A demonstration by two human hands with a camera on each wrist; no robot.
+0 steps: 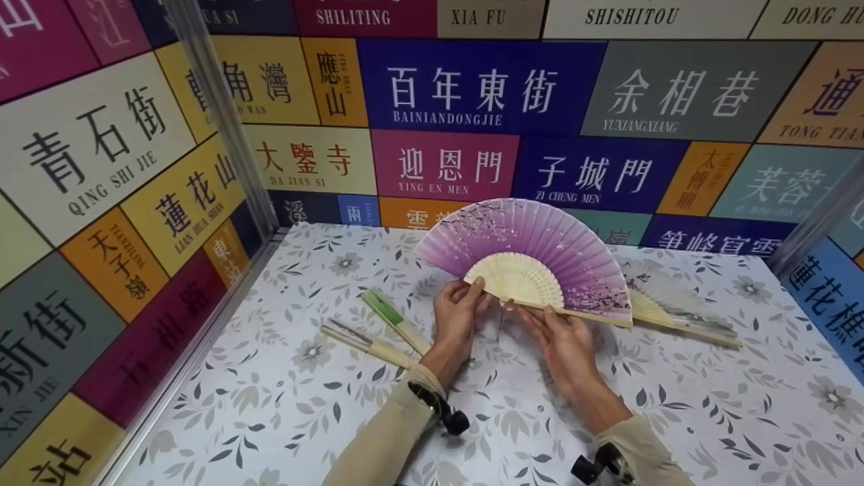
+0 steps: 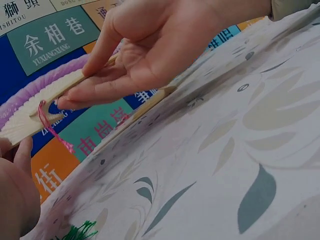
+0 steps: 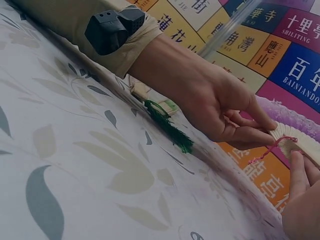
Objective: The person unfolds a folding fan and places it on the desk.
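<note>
An opened purple folding fan [image 1: 560, 250] with printed blossom branches and pale slotted ribs is held up over the table, its curved edge upward. At the fan's left end, my left hand [image 1: 453, 324] pinches the outer rib between thumb and fingers. My right hand [image 1: 565, 344] grips the lower guard stick on the right, thumb on top and fingers beneath. From the pivot between both hands hangs a pink cord tassel [image 2: 50, 125], plain in the two wrist views. Parts of the left fingers are hidden behind the ribs in the head view.
Left on the floral-covered table [image 1: 270, 405] lie a folded green fan [image 1: 383, 309] and another folded fan [image 1: 358, 341]. A green tassel [image 3: 167, 125] hangs by them. Behind the purple fan, a partly opened grey-white fan [image 1: 682, 310] lies at right. Sign-covered panels [image 1: 472, 88] border the table.
</note>
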